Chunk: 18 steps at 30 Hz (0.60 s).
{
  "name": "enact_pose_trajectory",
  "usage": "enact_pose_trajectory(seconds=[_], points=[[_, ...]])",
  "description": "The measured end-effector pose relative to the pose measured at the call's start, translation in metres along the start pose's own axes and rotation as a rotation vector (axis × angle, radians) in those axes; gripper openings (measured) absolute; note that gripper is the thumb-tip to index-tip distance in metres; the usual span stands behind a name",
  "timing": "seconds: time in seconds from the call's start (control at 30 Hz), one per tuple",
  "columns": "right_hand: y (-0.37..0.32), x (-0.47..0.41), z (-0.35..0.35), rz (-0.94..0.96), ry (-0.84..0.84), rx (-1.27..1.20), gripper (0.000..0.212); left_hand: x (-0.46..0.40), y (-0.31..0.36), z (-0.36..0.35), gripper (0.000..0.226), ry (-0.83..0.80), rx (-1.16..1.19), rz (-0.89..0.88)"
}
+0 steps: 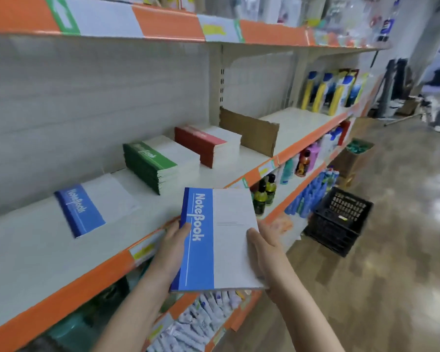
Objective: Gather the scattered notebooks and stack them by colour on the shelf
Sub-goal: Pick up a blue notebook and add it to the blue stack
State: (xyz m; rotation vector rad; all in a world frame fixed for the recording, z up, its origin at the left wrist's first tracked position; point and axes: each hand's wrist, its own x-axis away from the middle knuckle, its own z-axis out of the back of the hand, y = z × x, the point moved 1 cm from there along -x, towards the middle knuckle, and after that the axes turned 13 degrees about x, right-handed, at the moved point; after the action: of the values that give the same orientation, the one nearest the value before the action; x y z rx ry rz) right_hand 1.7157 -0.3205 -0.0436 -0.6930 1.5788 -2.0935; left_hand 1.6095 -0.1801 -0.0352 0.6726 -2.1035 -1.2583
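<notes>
Holding a blue notebook [217, 240] in front of the shelf [48, 255], both hands grip it by its long edges. The left hand [172, 252] is on the blue spine side, thumb on the cover near the printed title, and the rest of its fingers are hidden under the book. The right hand [267, 252] is on the white side, thumb pressed on the cover and the other fingers tucked beneath. So the fingers of each hand are clamped on the notebook. The book hangs in the air just off the shelf's orange front edge, cover up, title running along the spine.

On the shelf, three groups of notebooks lie well apart from each other. To the left, a single blue notebook [87, 208] lies flat, or a very low pile; the blur makes it hard to tell which. In the middle is a thick stack of green notebooks [153, 165]. Further right is a stack of red notebooks [203, 144], and just beside it a piece of brown cardboard [252, 132] stands upright as a divider.

Beyond the cardboard, packaged goods with yellow and blue parts [333, 92] stand at the far end of the shelf. Bottles [263, 196] fill the lower shelf. A black plastic crate [339, 221] sits on the glossy floor [404, 250].
</notes>
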Motion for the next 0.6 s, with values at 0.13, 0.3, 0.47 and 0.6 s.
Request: enact_pose_trajectory(seconds=[0.13,0.3,0.47,0.6], points=[[-0.016,-0.030,-0.013,0.076,-0.186,0.031,0.029,-0.003,0.007,0.017,0.017,0.162,0.066,-0.065],[-0.027,-0.045,-0.049,0.096,-0.390,0.070,0.026,0.012,0.009,0.047,0.016,0.408,0.114,-0.134],[-0.029,-0.056,-0.087,0.071,-0.592,0.064,0.026,0.027,0.010,0.075,0.016,0.594,0.147,-0.194],[-0.042,-0.069,-0.119,0.076,-0.676,0.090,0.023,0.026,0.023,0.091,0.016,0.701,0.148,-0.212]])
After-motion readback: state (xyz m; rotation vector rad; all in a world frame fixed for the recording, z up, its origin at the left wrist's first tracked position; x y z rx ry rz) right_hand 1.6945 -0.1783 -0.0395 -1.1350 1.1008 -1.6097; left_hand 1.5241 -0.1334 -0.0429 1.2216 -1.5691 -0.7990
